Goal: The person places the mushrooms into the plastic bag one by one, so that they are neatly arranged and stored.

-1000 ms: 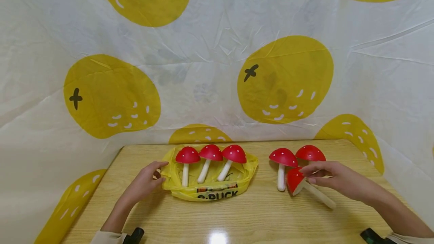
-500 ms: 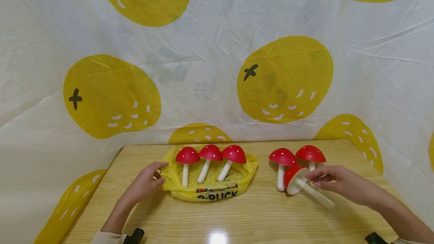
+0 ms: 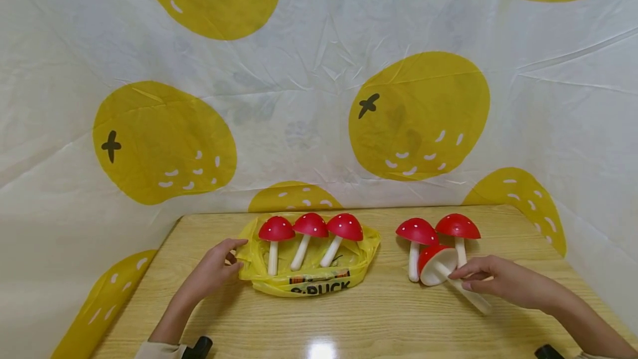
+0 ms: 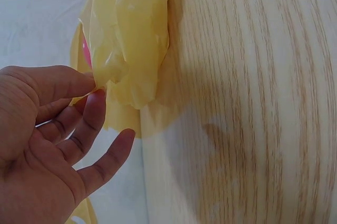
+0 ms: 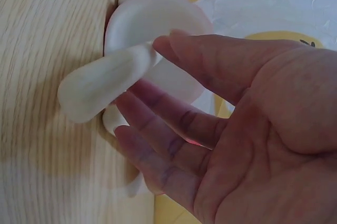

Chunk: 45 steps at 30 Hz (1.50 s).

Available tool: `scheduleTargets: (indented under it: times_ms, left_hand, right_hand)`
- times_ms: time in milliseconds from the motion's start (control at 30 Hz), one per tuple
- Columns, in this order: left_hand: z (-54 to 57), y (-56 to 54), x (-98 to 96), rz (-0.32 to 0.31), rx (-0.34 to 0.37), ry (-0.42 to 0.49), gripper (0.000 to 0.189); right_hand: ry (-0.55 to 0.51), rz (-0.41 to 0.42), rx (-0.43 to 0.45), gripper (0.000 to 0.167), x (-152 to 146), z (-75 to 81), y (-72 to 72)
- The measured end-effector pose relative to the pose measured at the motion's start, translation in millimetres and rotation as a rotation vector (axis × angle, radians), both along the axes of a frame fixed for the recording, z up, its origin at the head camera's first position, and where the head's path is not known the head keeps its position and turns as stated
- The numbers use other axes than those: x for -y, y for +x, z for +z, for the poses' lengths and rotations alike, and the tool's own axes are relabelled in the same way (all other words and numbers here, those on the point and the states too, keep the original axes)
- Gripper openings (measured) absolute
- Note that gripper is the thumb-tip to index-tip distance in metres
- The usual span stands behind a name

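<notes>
My left hand (image 3: 219,262) pinches the left edge of a yellow plastic bag (image 3: 266,284) between thumb and finger, as the left wrist view shows close up. On the bag lie three toy mushrooms, among them a middle mushroom (image 3: 310,226), with red, white-dotted caps and white stems. At the right, my right hand (image 3: 503,281) has its thumb and fingers on either side of the white stem (image 5: 100,84) of another toy mushroom (image 3: 430,262). That one is tilted, its pale cap underside facing me and its stem pointing toward the lower right.
Two more toy mushrooms lie just behind the held one: a left mushroom (image 3: 416,231) and a rear mushroom (image 3: 457,226). Everything is on a light wooden table (image 3: 379,320). A white curtain (image 3: 299,143) printed with yellow fruit hangs at the table's back and sides.
My right hand has slid from the tilted mushroom's cap down to its stem, and the cap has turned so its underside shows more. The left hand and bag have stayed put.
</notes>
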<state>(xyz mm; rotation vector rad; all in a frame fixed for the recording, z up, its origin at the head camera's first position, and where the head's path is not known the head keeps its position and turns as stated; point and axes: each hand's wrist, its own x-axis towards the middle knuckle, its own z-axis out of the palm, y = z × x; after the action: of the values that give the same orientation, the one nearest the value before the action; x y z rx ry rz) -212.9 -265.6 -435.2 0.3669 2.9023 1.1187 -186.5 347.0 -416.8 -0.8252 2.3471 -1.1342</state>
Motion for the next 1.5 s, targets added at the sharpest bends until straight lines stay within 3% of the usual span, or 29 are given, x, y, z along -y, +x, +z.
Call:
scheduleTargets:
  times_ms: [267,567,933,1200,1500]
  left_hand:
    - [-1.5,-0.9,0.0,0.012,0.008,-0.005,0.05]
    - [-0.6,-0.5,-0.7,0.012,0.011,-0.007,0.049]
    - [0.3,1.8,-3.1,0.026,0.003,-0.014,0.049]
    - [-1.5,1.5,-2.0,0.021,-0.002,-0.014,0.049]
    - [-2.8,0.8,-0.6,0.018,0.009,-0.002,0.049]
  right_hand:
    - [-0.027,0.024,0.016,0.027,2.5,-6.1,-1.8]
    - [0.024,-0.052,0.018,0.022,10.8,-1.5,-5.2]
    - [-0.071,0.042,0.051,0.022,10.3,2.4,-3.7]
    - [0.016,-0.074,0.042,0.023,11.6,2.7,-2.4]
    - [-0.028,-0.07,0.06,0.023,6.2,2.6,-3.4]
